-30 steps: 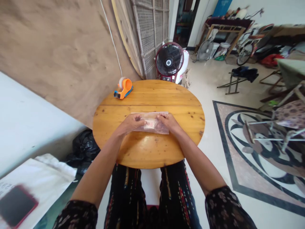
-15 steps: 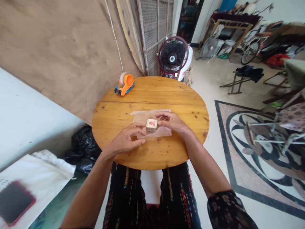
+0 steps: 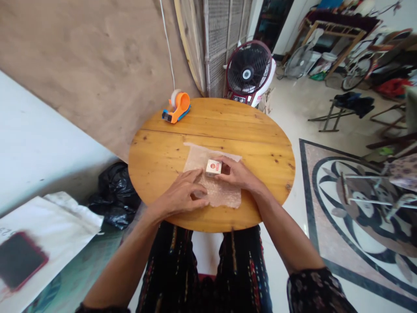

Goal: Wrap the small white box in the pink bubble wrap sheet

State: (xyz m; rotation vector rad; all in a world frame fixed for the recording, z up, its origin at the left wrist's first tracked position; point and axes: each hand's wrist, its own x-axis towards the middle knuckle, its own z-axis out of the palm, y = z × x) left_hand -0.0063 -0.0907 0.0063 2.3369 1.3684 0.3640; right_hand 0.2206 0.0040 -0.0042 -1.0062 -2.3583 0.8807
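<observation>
A small tan box with a red round label stands on a sheet of clear bubble wrap spread on a round wooden table. My right hand rests against the box's right side, fingers curled round it. My left hand lies flat on the near left part of the sheet, fingers stretched out and holding nothing.
An orange tape dispenser sits at the table's far left edge. A red-rimmed floor fan stands just behind the table. A black bag lies on the floor to the left. A dark phone rests on white cloth at lower left.
The bubble wrap was folded over the box and is now spread flat with the box uncovered. My left hand let go and came down flat on the sheet; my right stays at the box.
</observation>
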